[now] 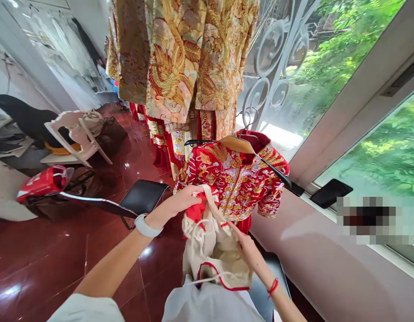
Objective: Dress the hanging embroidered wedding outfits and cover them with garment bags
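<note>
A red jacket with gold embroidery (233, 179) hangs on a wooden hanger (236, 144) in front of me. Below it sits a cream cloth bag with red trim (210, 255), its mouth open and red fabric showing inside. My left hand (181, 201), with a white watch on the wrist, is closed on the bag's upper edge and the red fabric. My right hand (245, 246), a red cord round the wrist, pinches the bag's right rim beside its cream strap.
Gold and red embroidered garments (180, 58) hang on a rack above. A black stool (142, 197) stands on the glossy red floor at left, with a white chair (74, 134) and a red bag (45, 181) further left. A window ledge with a dark phone (330, 192) runs along the right.
</note>
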`<action>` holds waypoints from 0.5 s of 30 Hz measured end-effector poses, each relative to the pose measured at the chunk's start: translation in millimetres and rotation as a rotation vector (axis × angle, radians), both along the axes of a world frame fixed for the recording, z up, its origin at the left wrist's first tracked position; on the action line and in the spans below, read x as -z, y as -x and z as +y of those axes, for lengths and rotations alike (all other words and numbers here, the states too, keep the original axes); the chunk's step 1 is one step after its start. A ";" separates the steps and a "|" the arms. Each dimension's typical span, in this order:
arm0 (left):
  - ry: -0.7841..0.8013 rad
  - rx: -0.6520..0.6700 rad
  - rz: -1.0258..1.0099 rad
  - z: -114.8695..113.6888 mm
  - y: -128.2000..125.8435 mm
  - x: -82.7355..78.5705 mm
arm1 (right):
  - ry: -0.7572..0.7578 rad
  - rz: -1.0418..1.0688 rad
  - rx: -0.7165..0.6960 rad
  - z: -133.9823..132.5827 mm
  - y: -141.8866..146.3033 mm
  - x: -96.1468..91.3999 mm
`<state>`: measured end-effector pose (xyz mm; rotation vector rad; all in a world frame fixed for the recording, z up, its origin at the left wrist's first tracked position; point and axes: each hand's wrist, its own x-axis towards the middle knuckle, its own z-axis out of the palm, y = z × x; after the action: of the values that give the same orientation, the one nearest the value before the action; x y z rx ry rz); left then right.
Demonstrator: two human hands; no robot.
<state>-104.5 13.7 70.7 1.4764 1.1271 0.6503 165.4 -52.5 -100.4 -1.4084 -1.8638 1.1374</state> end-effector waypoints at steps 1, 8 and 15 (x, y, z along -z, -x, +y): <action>0.009 -0.006 0.013 0.2 0.8 -3.6 | 0.003 -0.017 0.058 6.6 -14.4 1.9; 0.075 -0.138 0.017 14.9 17.4 -18.9 | -0.284 0.026 0.325 40.9 -49.2 -88.4; 0.091 -0.177 -0.057 23.3 6.1 -26.2 | -0.687 0.214 -0.640 -32.3 36.9 -239.8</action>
<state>-110.6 37.0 96.9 1.2828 1.2363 0.7492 128.5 -84.8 139.5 -0.3052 -2.2901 0.7299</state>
